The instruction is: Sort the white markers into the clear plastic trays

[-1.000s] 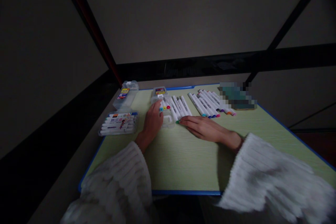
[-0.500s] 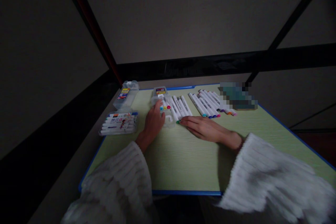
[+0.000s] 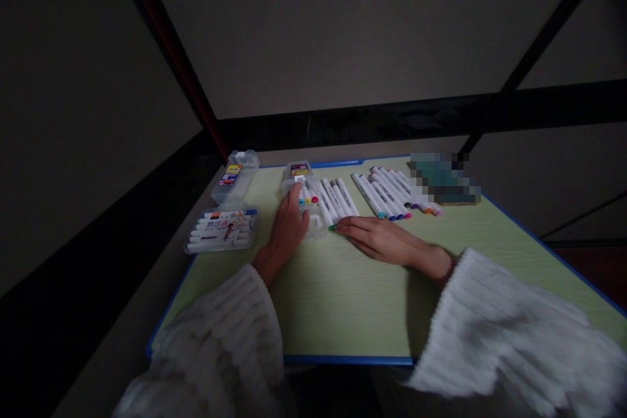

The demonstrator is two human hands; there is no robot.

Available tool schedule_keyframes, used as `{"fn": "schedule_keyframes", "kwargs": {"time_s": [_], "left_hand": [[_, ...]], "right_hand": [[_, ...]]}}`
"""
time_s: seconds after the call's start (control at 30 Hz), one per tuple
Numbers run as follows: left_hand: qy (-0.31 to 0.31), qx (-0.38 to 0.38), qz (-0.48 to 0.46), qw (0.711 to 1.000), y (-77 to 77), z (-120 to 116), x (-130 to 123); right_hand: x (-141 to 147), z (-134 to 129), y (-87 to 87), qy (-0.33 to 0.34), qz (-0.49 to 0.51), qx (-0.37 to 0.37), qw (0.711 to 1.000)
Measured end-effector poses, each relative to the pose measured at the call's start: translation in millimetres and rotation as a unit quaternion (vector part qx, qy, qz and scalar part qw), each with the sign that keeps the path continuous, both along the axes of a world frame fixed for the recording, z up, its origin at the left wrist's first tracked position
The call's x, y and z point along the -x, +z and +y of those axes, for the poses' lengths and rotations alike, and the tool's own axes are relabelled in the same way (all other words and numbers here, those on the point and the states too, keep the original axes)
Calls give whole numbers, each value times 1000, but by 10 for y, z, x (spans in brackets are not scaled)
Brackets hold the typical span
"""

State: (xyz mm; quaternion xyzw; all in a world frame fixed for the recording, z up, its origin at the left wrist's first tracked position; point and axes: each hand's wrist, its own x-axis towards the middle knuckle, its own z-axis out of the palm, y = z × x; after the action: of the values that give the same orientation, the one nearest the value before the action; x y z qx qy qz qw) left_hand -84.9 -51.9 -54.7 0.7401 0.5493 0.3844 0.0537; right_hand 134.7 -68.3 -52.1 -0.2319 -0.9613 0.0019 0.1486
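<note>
My left hand [image 3: 288, 222] is at the near left side of an opened clear plastic marker case [image 3: 317, 225]. Its fingers reach over the case's edge, and the thumb lies across it from the right. Inside the case are a few white markers with blue, yellow and red ends [image 3: 308, 200]. Beside it to the right lies a small row of white markers [image 3: 337, 199], one with a green end. My right hand [image 3: 379, 237] lies palm down with fingers stretched, the fingertips touching the near ends of that row. Its palm side is hidden.
More white markers [image 3: 385, 192] lie right of centre. A pixelated flat greenish object [image 3: 443, 179] rests at the back right. On the left are a clear case [image 3: 235, 179] and a filled marker pack [image 3: 223, 231]. The pale green table [image 3: 343, 313] has a blue rim.
Almost nothing differs. My left thumb and fingers have shifted very slightly at the case; my right hand stays where it was.
</note>
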Motion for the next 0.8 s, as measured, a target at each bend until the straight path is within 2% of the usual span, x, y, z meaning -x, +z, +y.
{"fn": "schedule_keyframes", "kwargs": {"time_s": [0.4, 0.57, 0.8], "left_hand": [[9, -13, -5, 1000, -43, 11, 25], [24, -16, -2, 1000, 0, -25, 13], [66, -73, -3, 995, 50, -55, 11]], "right_hand": [[9, -2, 11, -6, -10, 0, 1000], [8, -7, 18, -4, -6, 4, 1000], [8, -5, 18, 0, -7, 4, 1000]]}}
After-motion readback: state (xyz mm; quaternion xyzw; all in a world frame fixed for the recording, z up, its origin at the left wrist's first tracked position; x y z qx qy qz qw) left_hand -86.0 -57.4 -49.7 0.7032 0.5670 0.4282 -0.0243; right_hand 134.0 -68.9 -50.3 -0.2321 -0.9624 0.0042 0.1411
